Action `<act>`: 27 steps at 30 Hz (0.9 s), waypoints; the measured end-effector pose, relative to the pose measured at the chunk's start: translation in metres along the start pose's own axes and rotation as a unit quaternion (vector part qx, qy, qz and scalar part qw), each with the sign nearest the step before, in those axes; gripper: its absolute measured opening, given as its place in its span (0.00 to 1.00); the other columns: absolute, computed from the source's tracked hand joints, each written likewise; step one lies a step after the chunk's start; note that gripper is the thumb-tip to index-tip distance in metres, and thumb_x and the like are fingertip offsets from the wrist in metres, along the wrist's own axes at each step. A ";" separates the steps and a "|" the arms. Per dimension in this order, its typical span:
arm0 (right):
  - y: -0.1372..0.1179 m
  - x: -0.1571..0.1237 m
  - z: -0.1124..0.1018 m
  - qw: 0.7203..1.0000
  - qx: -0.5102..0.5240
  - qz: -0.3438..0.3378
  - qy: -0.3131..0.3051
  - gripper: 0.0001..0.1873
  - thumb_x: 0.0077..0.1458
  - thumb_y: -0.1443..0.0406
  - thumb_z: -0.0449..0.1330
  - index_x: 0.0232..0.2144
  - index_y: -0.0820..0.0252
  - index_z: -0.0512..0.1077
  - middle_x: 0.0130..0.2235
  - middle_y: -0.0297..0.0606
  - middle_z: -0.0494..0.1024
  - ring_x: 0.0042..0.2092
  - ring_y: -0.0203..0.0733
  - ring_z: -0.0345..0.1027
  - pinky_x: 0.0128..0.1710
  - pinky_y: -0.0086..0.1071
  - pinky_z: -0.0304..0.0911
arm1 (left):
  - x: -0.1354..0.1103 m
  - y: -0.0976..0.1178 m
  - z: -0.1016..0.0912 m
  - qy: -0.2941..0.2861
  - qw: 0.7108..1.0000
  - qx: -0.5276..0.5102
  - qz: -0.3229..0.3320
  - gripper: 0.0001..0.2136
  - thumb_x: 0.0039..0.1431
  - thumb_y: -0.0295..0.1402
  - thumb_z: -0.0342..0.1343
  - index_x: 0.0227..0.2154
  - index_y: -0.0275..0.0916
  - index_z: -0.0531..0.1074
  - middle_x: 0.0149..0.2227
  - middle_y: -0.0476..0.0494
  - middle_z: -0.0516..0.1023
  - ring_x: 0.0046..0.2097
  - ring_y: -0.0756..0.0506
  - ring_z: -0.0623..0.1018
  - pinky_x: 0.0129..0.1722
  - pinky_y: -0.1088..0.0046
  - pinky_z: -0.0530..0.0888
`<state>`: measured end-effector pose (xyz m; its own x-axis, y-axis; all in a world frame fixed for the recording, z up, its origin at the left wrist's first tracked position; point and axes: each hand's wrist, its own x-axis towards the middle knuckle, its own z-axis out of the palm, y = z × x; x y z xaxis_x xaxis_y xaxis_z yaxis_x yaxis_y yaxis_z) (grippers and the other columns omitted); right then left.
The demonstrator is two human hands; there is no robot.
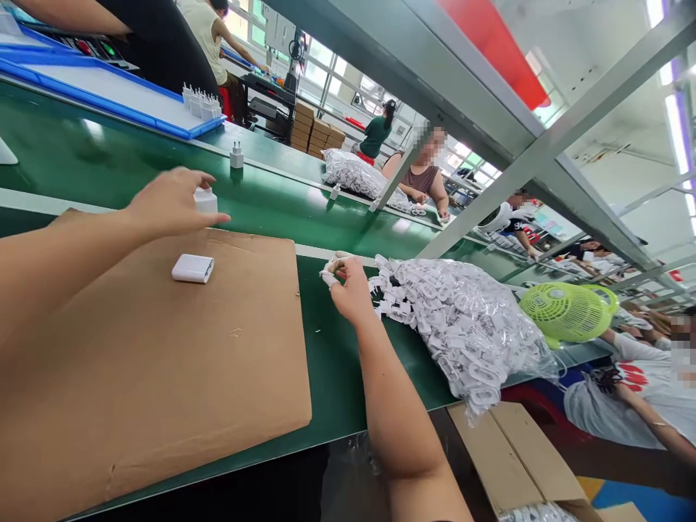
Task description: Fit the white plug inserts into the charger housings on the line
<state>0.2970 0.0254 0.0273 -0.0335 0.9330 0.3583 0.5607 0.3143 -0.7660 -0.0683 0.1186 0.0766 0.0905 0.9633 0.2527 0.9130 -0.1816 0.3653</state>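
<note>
My left hand (174, 201) reaches over the belt's near edge, thumb and fingers apart around a white charger block (205, 201). I cannot tell if it grips the block. A second white block (193, 268), glossy and with ports on its end face, lies on the cardboard sheet (217, 362) below that hand. Curled fingers of my right hand (351, 286) close on a small white curved plastic piece (328, 277), partly hidden. Just right of it, similar loose white pieces (394, 301) spill from a clear plastic bag (473, 319).
On the green belt (283, 203) stands a white plug charger (236, 155). A blue-rimmed tray (135, 101) carries several chargers. Metal frame bars (489, 192) cross overhead. A green fan (568, 312) and an open carton (522, 457) are at right; several people sit around.
</note>
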 end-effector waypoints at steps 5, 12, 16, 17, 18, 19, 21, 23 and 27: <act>-0.017 -0.005 0.019 0.948 0.269 0.126 -0.110 0.33 0.41 0.60 0.79 0.48 0.51 0.71 0.44 0.32 0.79 0.39 0.39 0.76 0.37 0.32 0.70 | -0.037 -0.022 0.000 -0.243 0.966 0.045 0.075 0.51 0.32 0.54 0.79 0.63 0.39 0.75 0.56 0.39 0.79 0.53 0.35 0.76 0.50 0.69 0.69; -0.030 -0.011 0.028 0.882 0.381 0.216 -0.172 0.29 0.34 0.49 0.83 0.35 0.58 0.80 0.35 0.35 0.82 0.35 0.37 0.73 0.36 0.31 0.66 | -0.073 0.004 0.019 -0.267 0.953 -0.133 0.058 0.34 0.54 0.57 0.68 0.58 0.42 0.78 0.45 0.44 0.84 0.42 0.40 0.80 0.38 0.71 0.72; -0.029 -0.013 0.032 0.881 0.381 0.216 -0.177 0.29 0.36 0.49 0.82 0.37 0.57 0.82 0.35 0.34 0.82 0.32 0.34 0.69 0.33 0.30 0.64 | -0.099 0.046 0.035 -0.287 0.883 -0.353 0.112 0.32 0.61 0.58 0.63 0.61 0.45 0.75 0.56 0.40 0.82 0.53 0.37 0.81 0.50 0.66 0.79; -0.029 -0.013 0.033 0.885 0.375 0.216 -0.173 0.29 0.36 0.50 0.82 0.38 0.57 0.83 0.35 0.33 0.82 0.31 0.33 0.68 0.32 0.30 0.63 | -0.104 0.051 0.041 -0.286 0.874 -0.370 0.127 0.31 0.62 0.57 0.63 0.61 0.45 0.76 0.57 0.40 0.82 0.55 0.36 0.81 0.52 0.65 0.80; -0.029 -0.014 0.033 0.889 0.370 0.214 -0.167 0.29 0.37 0.50 0.82 0.39 0.56 0.83 0.35 0.33 0.82 0.31 0.33 0.68 0.33 0.30 0.64 | -0.108 0.053 0.046 -0.286 0.871 -0.373 0.142 0.29 0.62 0.56 0.63 0.61 0.45 0.76 0.58 0.39 0.82 0.57 0.35 0.80 0.54 0.64 0.80; -0.030 -0.014 0.034 0.894 0.366 0.208 -0.157 0.29 0.37 0.51 0.82 0.40 0.56 0.83 0.36 0.34 0.82 0.31 0.34 0.69 0.34 0.31 0.66 | -0.111 0.053 0.050 -0.285 0.872 -0.366 0.156 0.28 0.64 0.55 0.62 0.61 0.45 0.77 0.59 0.39 0.81 0.58 0.35 0.79 0.56 0.63 0.79; -0.030 -0.015 0.036 0.906 0.357 0.187 -0.127 0.28 0.39 0.52 0.81 0.41 0.56 0.82 0.37 0.35 0.83 0.35 0.37 0.73 0.40 0.34 0.70 | -0.115 0.050 0.058 -0.276 0.881 -0.341 0.180 0.28 0.65 0.53 0.61 0.63 0.45 0.76 0.63 0.38 0.78 0.63 0.34 0.77 0.63 0.60 0.76; -0.030 -0.016 0.039 0.925 0.333 0.151 -0.106 0.23 0.43 0.52 0.79 0.39 0.56 0.81 0.37 0.36 0.83 0.38 0.40 0.75 0.44 0.37 0.72 | -0.118 0.046 0.063 -0.240 0.901 -0.317 0.174 0.36 0.60 0.54 0.65 0.68 0.45 0.72 0.68 0.37 0.73 0.67 0.33 0.73 0.68 0.57 0.71; -0.029 -0.019 0.047 0.965 0.238 0.065 -0.085 0.19 0.50 0.53 0.74 0.41 0.55 0.78 0.45 0.39 0.83 0.41 0.42 0.77 0.48 0.39 0.75 | -0.122 0.049 0.071 -0.159 0.934 -0.296 0.125 0.37 0.51 0.59 0.70 0.59 0.42 0.76 0.61 0.35 0.78 0.60 0.32 0.77 0.61 0.58 0.76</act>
<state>0.2421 0.0072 0.0176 -0.1466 0.9724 0.1814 0.1266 0.2003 -0.9715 -0.0067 0.0063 0.0001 0.4706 0.8692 0.1518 0.4771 -0.3954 0.7849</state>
